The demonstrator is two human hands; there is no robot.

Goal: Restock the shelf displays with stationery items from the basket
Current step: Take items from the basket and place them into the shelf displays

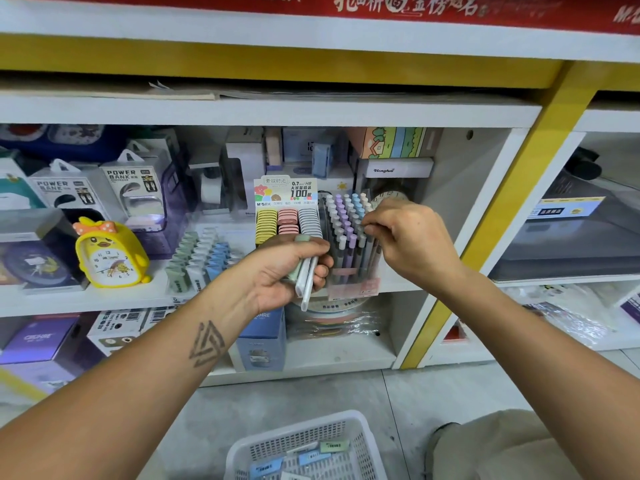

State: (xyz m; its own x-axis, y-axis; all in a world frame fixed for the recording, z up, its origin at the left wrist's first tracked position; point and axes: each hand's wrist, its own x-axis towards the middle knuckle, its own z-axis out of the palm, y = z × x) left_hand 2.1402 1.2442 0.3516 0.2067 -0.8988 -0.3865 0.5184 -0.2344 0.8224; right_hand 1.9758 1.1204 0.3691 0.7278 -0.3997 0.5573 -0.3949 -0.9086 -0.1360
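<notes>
Right hand (412,244) first: fingers curled in, thumb and forefinger pinched together at the top right edge of the pen display (349,237). We read that as pinching one pen by its cap, but the pen itself is too thin and too hidden to pick out, so we can't confirm it. Pinching at the cap makes sense: the pens stand upright and packed tight, so the top is the only free place to take hold or steer one into a slot.

Left hand (294,268), just left of and nearer than the display, is wrapped round a small bundle of pens (306,275), pale green and white, pointing down and toward us. We judge it is acting as a supply, held close so the right hand has a short reach.

Outward: the pen display is a clear case of purple, blue and white capped pens on the middle shelf (104,299). Touching its left side, a lead refill box (287,216) with yellow, pink and grey rows. Further left, rows of green, white and blue erasers (197,258), then a yellow duck clock (110,252), with power bank boxes (97,192) behind.

The basket (301,448) sits on the floor at near centre, below both arms, with a few labelled blue and green items left in it, so restocking looks unfinished. A knee (502,445) shows near right.
</notes>
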